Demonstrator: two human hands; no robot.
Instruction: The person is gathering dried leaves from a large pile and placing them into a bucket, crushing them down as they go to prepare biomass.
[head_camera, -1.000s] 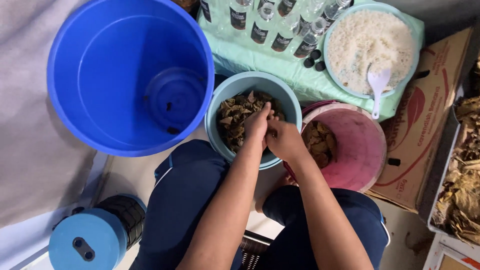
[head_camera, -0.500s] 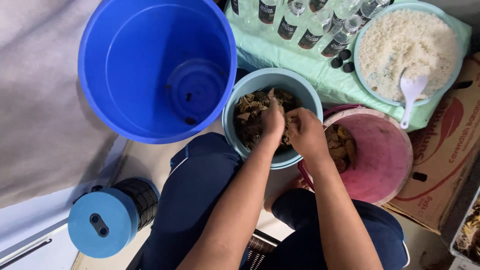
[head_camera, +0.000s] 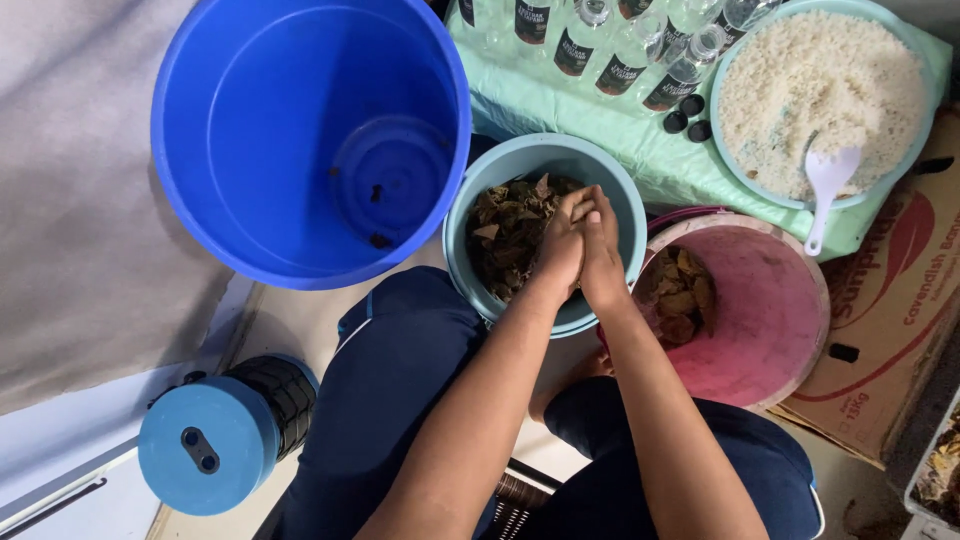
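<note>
fingers of left hand (head_camera: 562, 243) and right hand (head_camera: 603, 248) pressed together | probably clutching dried leaves (head_camera: 505, 235) | teal bowl (head_camera: 480, 190) beneath

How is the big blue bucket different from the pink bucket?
The big blue bucket is wider than the pink bucket. The blue bucket holds almost nothing, only a few dark specks on its bottom, while the pink bucket has a pile of brown dried pieces at one side. The blue bucket sits left of the light blue bowl; the pink bucket sits right of it. Both are round, plastic and open-topped.
</note>
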